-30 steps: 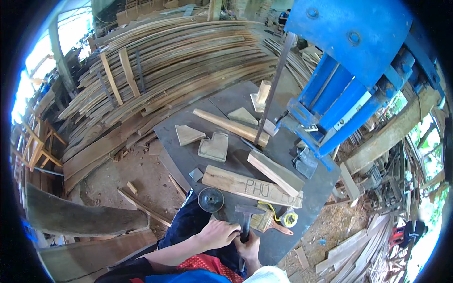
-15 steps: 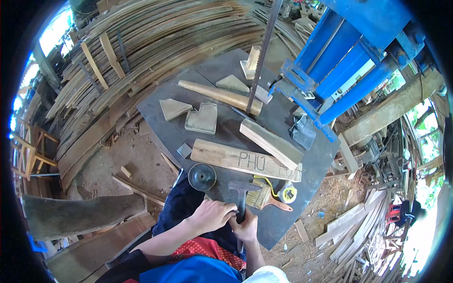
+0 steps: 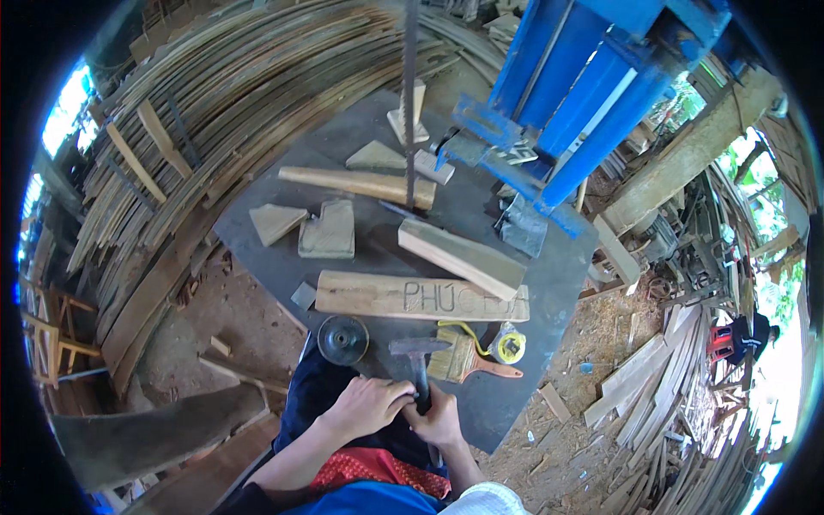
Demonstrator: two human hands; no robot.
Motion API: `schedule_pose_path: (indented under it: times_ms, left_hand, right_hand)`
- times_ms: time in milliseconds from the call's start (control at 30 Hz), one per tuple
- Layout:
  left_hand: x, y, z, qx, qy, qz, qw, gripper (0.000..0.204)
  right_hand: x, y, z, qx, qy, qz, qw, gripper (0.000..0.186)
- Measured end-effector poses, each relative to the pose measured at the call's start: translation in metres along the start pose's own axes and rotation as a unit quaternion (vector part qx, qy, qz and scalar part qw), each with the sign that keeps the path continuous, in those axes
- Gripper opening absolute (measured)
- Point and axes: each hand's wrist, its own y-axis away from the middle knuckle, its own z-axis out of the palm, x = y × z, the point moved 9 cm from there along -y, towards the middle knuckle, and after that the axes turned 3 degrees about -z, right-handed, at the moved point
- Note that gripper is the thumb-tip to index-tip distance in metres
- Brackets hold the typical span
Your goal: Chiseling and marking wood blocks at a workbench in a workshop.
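Note:
My right hand (image 3: pixel 436 418) is closed around the handle of a hammer (image 3: pixel 420 347), whose metal head points away from me over the near edge of the dark table. My left hand (image 3: pixel 369 403) has its fingers curled, with the fingertips pressed against the hammer's handle beside my right thumb. Right of the hammer head lie a wide paintbrush (image 3: pixel 468 360) and a yellow tape measure (image 3: pixel 511 346). A dark round disc with a central hub (image 3: pixel 343 340) sits left of it. Beyond them lies a wooden board with black lettering (image 3: pixel 360 296), and a thick wood block (image 3: pixel 459 257) rests partly over it.
A blue machine frame (image 3: pixel 549 112) rises at the back right, with an upright saw blade (image 3: pixel 410 103) passing down to the table (image 3: pixel 378 236). Cut wood pieces (image 3: pixel 328 230) and a tapered wooden leg (image 3: pixel 356 184) lie farther back. Stacked planks (image 3: pixel 257 94) curve along the left; scrap wood (image 3: pixel 644 403) covers the right floor.
The view has shifted, so the table and machine appear farther left. Both hands keep the same hold on the hammer, and the tabletop items stay in place.

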Motion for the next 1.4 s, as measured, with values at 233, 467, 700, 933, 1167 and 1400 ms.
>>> schedule_pose_path:
  times_ms: [233, 467, 700, 933, 1167, 1400]
  left_hand:
    - [-0.005, -0.003, -0.005, 0.011, 0.029, 0.03, 0.999, 0.015]
    - [-0.019, 0.004, 0.011, 0.05, 0.092, 0.036, 0.994, 0.018]
    - [-0.044, 0.002, 0.034, -0.052, 0.115, 0.074, 0.989, 0.034]
    - [-0.023, 0.002, 0.011, 0.037, 0.119, -0.07, 0.99, 0.019]
    - [-0.031, 0.01, 0.012, 0.106, 0.063, -0.046, 0.991, 0.02]
    - [-0.032, 0.034, -0.007, 0.2, 0.177, 0.009, 0.964, 0.016]
  right_hand:
    - [0.007, -0.004, 0.002, -0.02, -0.019, 0.004, 1.0, 0.021]
    - [0.01, -0.003, 0.0, -0.021, 0.015, -0.075, 0.997, 0.025]
    - [0.005, 0.008, -0.001, -0.058, -0.079, -0.037, 0.995, 0.026]
    - [0.019, -0.001, 0.007, -0.076, -0.06, 0.052, 0.994, 0.026]
    - [0.018, -0.005, 0.011, -0.047, -0.077, 0.079, 0.993, 0.015]
    - [0.015, 0.002, 0.02, -0.069, -0.086, 0.118, 0.987, 0.009]
